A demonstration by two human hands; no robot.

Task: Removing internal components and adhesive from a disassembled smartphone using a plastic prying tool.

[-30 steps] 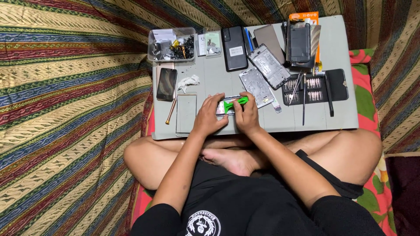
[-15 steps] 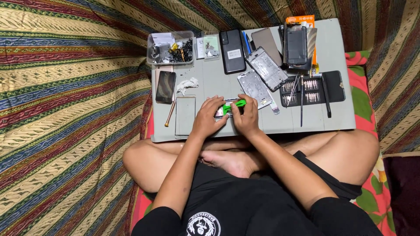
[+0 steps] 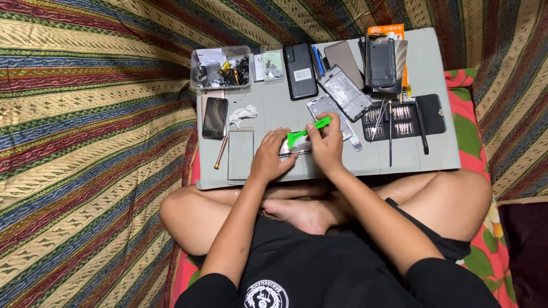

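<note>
My right hand [image 3: 325, 145] grips a bright green plastic pry tool [image 3: 305, 133], its flat end laid on a small silver phone part [image 3: 298, 149]. My left hand [image 3: 271, 155] presses down on that part at its left end, holding it against the grey work mat [image 3: 394, 162] lying across my crossed legs. Both hands sit close together near the mat's front edge.
On the mat lie a black phone [image 3: 300, 71], two opened phone frames [image 3: 344, 91], a dark screen [image 3: 214, 117], a glass panel [image 3: 240, 154], a clear box of small parts [image 3: 221, 68], a screwdriver bit set [image 3: 402, 118] and a copper-tipped tool [image 3: 220, 152]. Striped cloth surrounds it.
The green pry tool has tilted up to the right and my right hand has shifted slightly along the phone part. My left hand stays put.
</note>
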